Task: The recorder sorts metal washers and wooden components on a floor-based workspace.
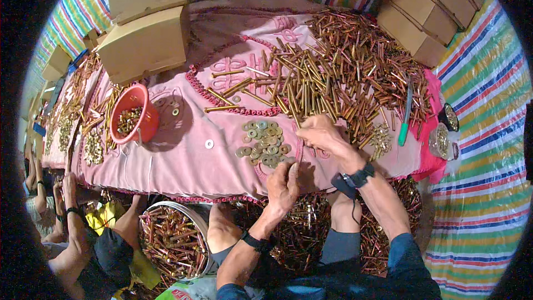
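Observation:
My right hand (325, 138) is closed, its fingertips pinched on the near end of a long brass-coloured bolt (295, 115) at the edge of a large bolt pile (344, 78). Lower and to the left, my left hand (282, 186) has its thumb and fingers drawn together on a washer (290, 160). This is at the near edge of a cluster of flat metal washers (265, 140). A few bolts (225, 97) lie apart, left of the pile. One single washer (209, 144) sits alone on the pink cloth (183, 166).
A red bucket (151, 119) holding small metal parts stands at left. Cardboard boxes (144, 44) rise behind it, more (427, 16) at far right. A green-tipped pen-like tool (403, 133) lies beside small nuts (381, 140). Below are a bolt-filled white bucket (206, 233) and another person's arm (75, 222).

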The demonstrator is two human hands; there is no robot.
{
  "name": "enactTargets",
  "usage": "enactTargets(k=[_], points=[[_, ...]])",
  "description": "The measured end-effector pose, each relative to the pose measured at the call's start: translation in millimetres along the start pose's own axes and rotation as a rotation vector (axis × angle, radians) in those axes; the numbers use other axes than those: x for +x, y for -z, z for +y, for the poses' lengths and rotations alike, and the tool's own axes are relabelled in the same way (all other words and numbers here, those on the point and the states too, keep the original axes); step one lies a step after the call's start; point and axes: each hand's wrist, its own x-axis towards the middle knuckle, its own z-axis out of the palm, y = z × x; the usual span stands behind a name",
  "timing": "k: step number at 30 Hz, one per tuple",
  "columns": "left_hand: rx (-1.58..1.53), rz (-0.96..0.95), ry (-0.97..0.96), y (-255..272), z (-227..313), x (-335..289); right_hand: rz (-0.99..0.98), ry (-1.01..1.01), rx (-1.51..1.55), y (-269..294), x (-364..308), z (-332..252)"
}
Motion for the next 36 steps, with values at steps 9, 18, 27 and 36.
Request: enactTargets(k=[9, 18, 27, 36], points=[[-0.574, -0.055, 0.193, 10.3, -10.1, 7.6, -0.346, 0.062, 0.263, -21.6, -76.1, -0.5], [-0.355, 0.226, -0.032, 10.7, 7.7, 5.8, 0.103, 0.361, -0.097, -48.8, -34.2, 3.0], [-0.064, 0.195, -0.012, 9.9, -1.1, -4.9, 0.107, 0.569, -0.136, -50.9, -31.5, 6.7], [0.105, 0.2, -0.14, 6.8, -9.0, -3.8, -0.012, 0.072, 0.23, -39.0, -40.6, -1.9]])
